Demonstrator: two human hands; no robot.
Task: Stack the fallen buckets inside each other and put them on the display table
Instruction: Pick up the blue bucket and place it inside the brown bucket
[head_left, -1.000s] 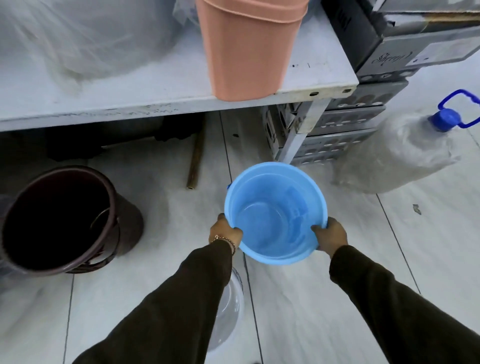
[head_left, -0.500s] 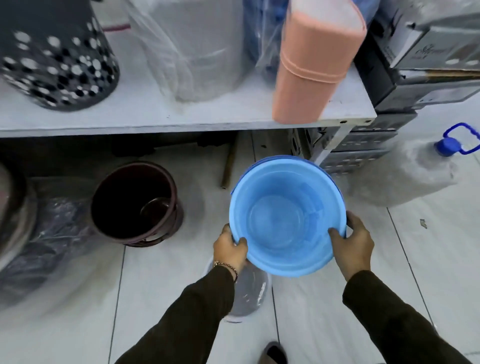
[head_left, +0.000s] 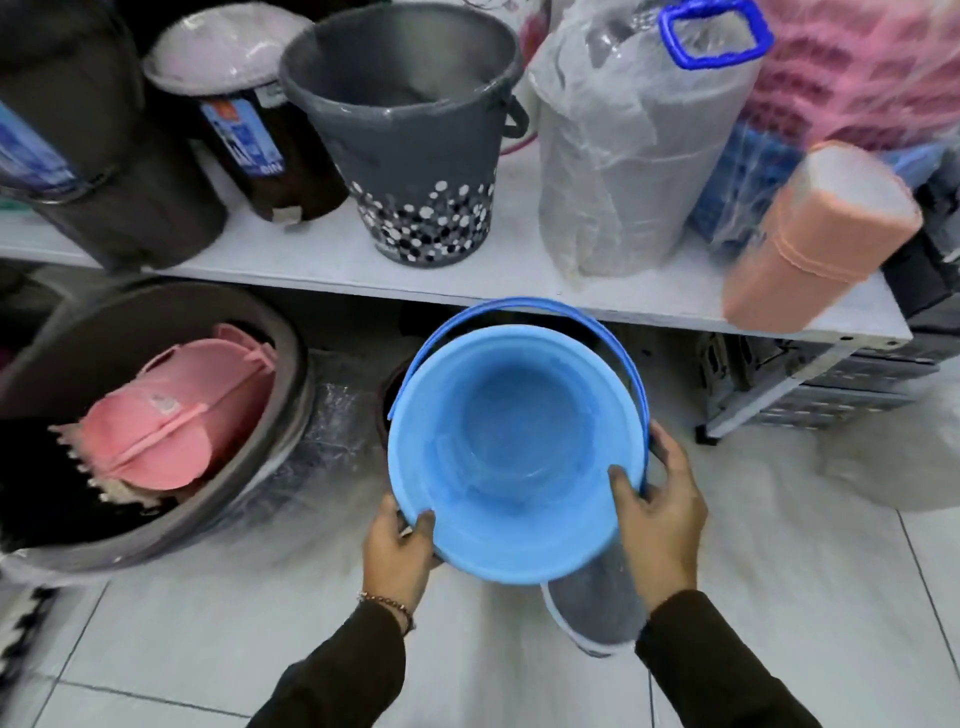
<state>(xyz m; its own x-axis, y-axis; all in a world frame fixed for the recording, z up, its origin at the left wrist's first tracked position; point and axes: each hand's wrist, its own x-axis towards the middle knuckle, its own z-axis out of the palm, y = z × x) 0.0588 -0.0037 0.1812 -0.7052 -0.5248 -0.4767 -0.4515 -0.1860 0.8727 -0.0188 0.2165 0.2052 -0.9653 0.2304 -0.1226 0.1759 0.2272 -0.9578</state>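
I hold a light blue bucket (head_left: 514, 457) with a darker blue handle in front of me, mouth up, just below the front edge of the white display table (head_left: 322, 265). My left hand (head_left: 397, 553) grips its near-left rim, thumb inside. My right hand (head_left: 657, 514) grips the right rim, thumb inside as well. Whether more buckets sit nested in it I cannot tell. A dark brown bucket (head_left: 387, 395) on the floor under the table is mostly hidden behind the blue one.
On the table stand a grey dotted bucket (head_left: 410, 140), dark bins (head_left: 104, 156), a plastic-wrapped grey roll (head_left: 628, 156) and a tilted salmon bin (head_left: 815, 234). A large brown tub (head_left: 270, 415) holding pink items sits on the floor at left. Crates (head_left: 841, 384) lie under the table's right end.
The blue bucket has risen from near the floor toward the table edge, and my view has tilted up, bringing the tabletop items and the brown tub into sight. Both hands keep their grip.
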